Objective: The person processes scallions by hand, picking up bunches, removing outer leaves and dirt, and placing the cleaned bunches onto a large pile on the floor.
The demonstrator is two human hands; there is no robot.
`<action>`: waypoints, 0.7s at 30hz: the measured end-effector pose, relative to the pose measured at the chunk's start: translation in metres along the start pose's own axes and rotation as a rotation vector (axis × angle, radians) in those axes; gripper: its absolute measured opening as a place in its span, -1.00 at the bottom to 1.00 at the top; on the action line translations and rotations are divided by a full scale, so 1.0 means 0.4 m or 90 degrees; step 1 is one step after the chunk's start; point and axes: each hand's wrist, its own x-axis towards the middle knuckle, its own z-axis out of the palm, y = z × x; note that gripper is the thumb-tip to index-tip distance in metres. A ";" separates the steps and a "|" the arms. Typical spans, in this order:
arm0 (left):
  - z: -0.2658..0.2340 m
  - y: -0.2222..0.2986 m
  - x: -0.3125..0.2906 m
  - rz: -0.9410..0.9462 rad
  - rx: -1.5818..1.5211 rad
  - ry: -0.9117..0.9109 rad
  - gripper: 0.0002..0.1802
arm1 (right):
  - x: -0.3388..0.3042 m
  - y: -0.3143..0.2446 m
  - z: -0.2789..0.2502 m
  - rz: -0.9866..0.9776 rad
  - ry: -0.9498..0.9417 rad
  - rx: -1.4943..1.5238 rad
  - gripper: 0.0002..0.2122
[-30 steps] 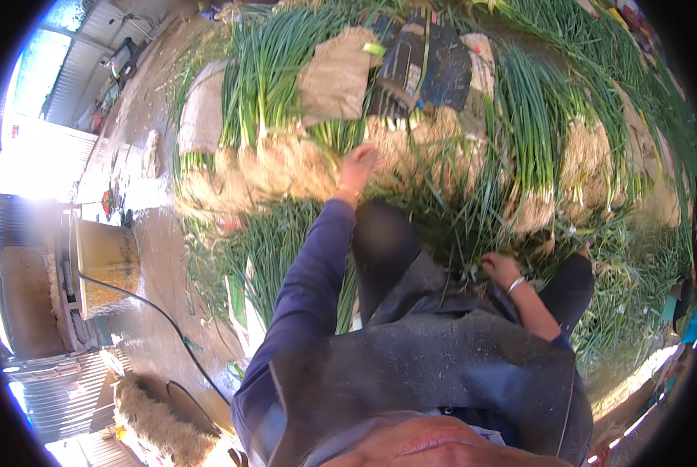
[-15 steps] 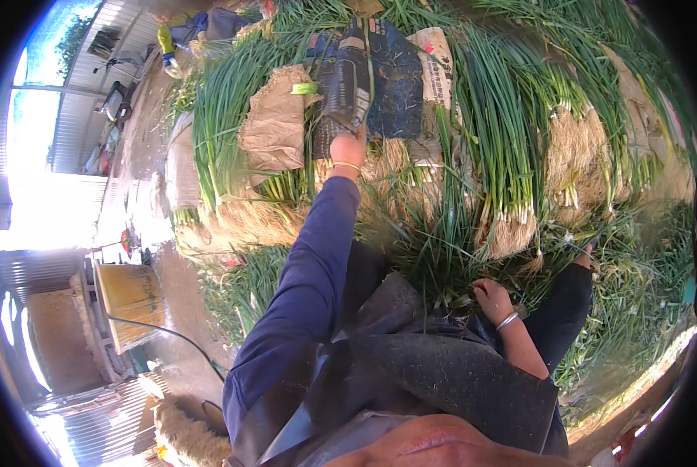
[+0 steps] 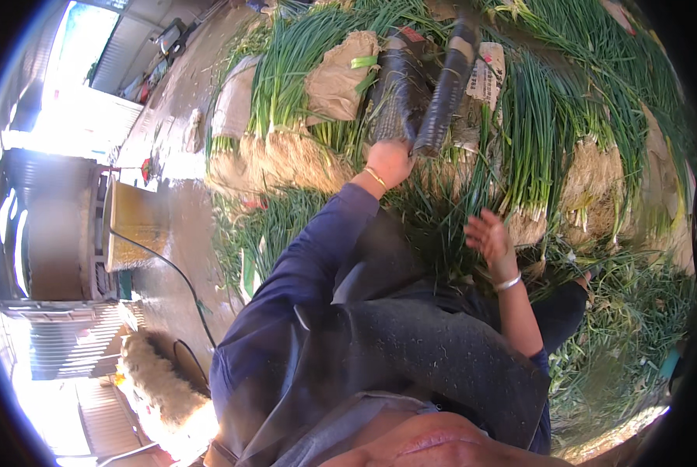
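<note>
My left hand is closed on the near edge of a dark woven sack, which is folded and partly lifted. A rolled part of the sack stands up just right of the hand. My right hand hovers near my knee, empty, with its fingers apart. In front of it lie spring onions in thick bundles, their pale hairy roots towards me. On the bundles left of the sack rests a tan cloth sack, and a white printed sack lies to the right.
Loose green leaves cover the ground around my legs. At the left stands a yellow board, with a dark hose running past it. Farther left are a fleecy pad and a parked scooter at the back.
My left hand has drawn the sack's edge nearer to me, and the sack has folded and risen on its right side. My right hand has lifted and spread its fingers. The view has shifted.
</note>
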 end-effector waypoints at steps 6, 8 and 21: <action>-0.109 0.376 -0.076 0.315 -0.102 -0.061 -0.87 | 0.029 -0.160 0.003 0.099 -0.334 0.432 -0.32; -0.057 0.458 -0.140 0.285 -0.191 0.012 -0.79 | -0.019 -0.184 0.093 -0.021 0.082 0.261 -0.50; -0.038 0.311 -0.241 -0.486 -1.685 -0.084 0.06 | -0.454 -0.515 0.104 -0.484 0.290 -0.349 -0.69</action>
